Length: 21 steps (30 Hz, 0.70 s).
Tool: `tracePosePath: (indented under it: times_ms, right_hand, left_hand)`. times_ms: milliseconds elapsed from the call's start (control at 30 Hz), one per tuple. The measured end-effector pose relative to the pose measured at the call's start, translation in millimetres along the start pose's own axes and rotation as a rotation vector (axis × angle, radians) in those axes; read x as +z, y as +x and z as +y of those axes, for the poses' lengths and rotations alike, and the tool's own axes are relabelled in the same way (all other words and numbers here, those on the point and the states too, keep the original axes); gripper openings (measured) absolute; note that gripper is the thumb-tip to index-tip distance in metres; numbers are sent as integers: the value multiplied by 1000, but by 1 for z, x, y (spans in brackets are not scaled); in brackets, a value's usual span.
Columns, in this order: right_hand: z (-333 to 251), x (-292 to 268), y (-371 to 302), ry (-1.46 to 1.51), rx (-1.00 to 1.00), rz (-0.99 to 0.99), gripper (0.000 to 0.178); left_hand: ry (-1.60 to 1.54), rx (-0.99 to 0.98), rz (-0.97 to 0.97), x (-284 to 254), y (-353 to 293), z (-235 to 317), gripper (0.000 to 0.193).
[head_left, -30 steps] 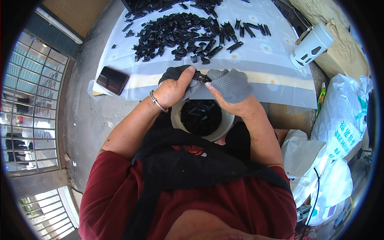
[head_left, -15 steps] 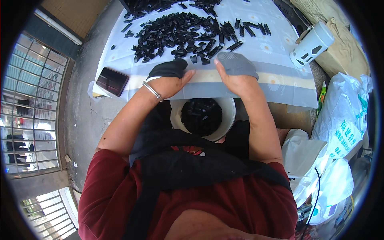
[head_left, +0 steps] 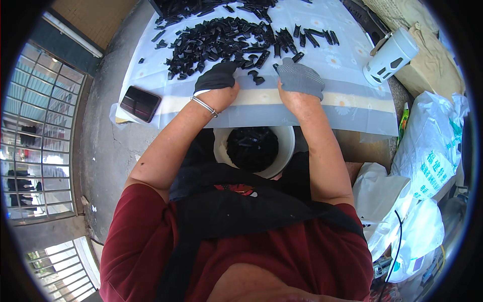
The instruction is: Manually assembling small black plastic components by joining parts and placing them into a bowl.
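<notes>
A pile of small black plastic pieces (head_left: 201,48) covers the far middle of the table. My left hand (head_left: 217,83), in a black fingerless-looking covering with a metal bangle at the wrist, is curled at the pile's near edge; what its fingers hold is hidden. My right hand (head_left: 301,83), in a grey dotted glove, closes on a longer black plastic piece (head_left: 275,66) whose end shows at the fingertips. A few loose curved pieces (head_left: 256,77) lie between the hands. Below the table edge, a white bucket (head_left: 288,146) holds many black pieces.
A dark phone (head_left: 141,103) lies at the table's left corner. A white tumbler (head_left: 390,56) stands at the right edge. White plastic bags (head_left: 427,141) crowd the right side. Several longer pieces (head_left: 314,38) lie apart at the far right of the pile.
Both hands have moved forward toward the pieces, the left also rightward. My right hand has taken hold of a longer black piece, and my left fingers have curled at the pile's edge.
</notes>
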State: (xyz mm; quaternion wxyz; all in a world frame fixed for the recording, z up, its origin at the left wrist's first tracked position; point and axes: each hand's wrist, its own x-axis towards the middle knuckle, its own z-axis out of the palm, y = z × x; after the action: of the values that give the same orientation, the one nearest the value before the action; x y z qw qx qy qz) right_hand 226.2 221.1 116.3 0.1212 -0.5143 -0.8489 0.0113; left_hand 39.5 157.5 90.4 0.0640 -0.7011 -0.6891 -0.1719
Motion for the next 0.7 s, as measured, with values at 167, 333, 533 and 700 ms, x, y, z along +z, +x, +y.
tracePosePath:
  times_ms: [167,333,533,700]
  right_hand:
    - [7,2,-7,8,-111,20,20]
    - [6,3,-28,625,-320,136,23]
    - [-11,-9,-42,510,-648,78,27]
    - [-16,-7,-42,646,-604,220,28]
  left_hand:
    - [-241,-51,-49,-14,-12,1,35]
    - [-573,-152,-305,-55,-19,17,37]
    - [-840,-108,-636,-53,-23,3,36]
    - [-1127,-219,-489,-43,-30,8,30]
